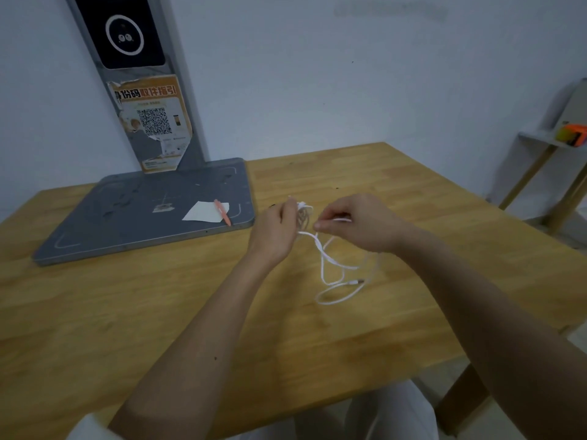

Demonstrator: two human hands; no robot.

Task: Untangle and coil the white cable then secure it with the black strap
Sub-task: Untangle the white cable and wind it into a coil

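Hands meet over the middle of the wooden bench (127,312), and both of yours are busy with the white cable (330,265). Your left hand (276,230) has its grip closed round a small bundle of coiled loops, held upright just above the bench surface. Your right hand (355,223) pinches a strand of the same cable between thumb and fingertips, close beside the bundle. From those two grips the rest of the cable hangs down and lies loose on the bench toward you, in a few overlapping loops, with one connector end (357,282) resting among them.

To your left a grey flat base plate (95,230) sits on the bench, and a grey upright post (178,77) rises from its far edge against the wall. The post carries a dark screen (124,30) and an orange sticker with a QR code (152,122). On the plate lie a white slip of paper (203,212) and an orange pen (221,211), the pen partly over the paper. At far right, off the bench, a small shelf (536,138) holds an orange object (573,136). You cannot pick out the black strap with any certainty.
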